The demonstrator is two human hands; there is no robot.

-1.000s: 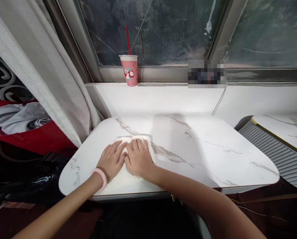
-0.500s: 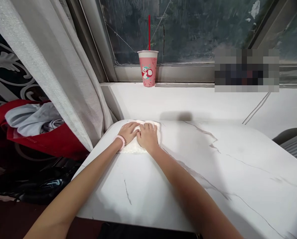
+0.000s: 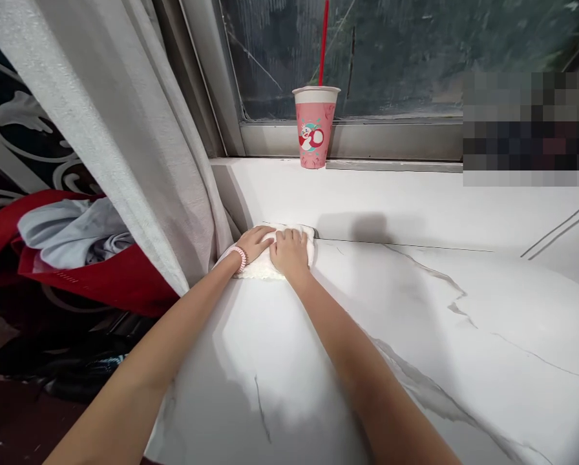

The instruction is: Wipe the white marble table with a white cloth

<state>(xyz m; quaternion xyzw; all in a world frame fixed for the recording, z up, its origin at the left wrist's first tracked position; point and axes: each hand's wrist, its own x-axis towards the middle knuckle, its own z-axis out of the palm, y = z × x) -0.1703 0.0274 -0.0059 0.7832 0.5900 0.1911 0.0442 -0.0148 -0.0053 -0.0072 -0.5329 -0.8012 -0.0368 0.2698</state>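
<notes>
Nearest of all, two bare forearms stretch over a white marble-patterned table (image 3: 270,349), the left one slanting in across the near left edge and the right one crossing from the near right. Grey veins (image 3: 430,394) run along the tabletop to the right of the arms. At the far left corner of the table lies a cream-white cloth (image 3: 260,270), spread flat, its far edge by the wall. The left hand (image 3: 253,243), a pink coiled band (image 3: 242,256) at its wrist, rests palm down on the cloth. Just beside it, the right hand (image 3: 289,252) lies palm down too, fingers pointing to the far side. Neither hand is clenched; both are laid over the cloth rather than closed around it.

Off to the left, a red bag (image 3: 110,278) holds pale grey fabric (image 3: 76,226), partly behind a whitish curtain (image 3: 139,142). Beyond the table rises a white wall (image 3: 415,200), with two thin lines slanting at the right. On the ledge above stands a pink cup (image 3: 315,132), upright, a red straw (image 3: 324,45) in it. Farthest is a dark window (image 3: 415,58); a pixelated patch covers something on the right.
</notes>
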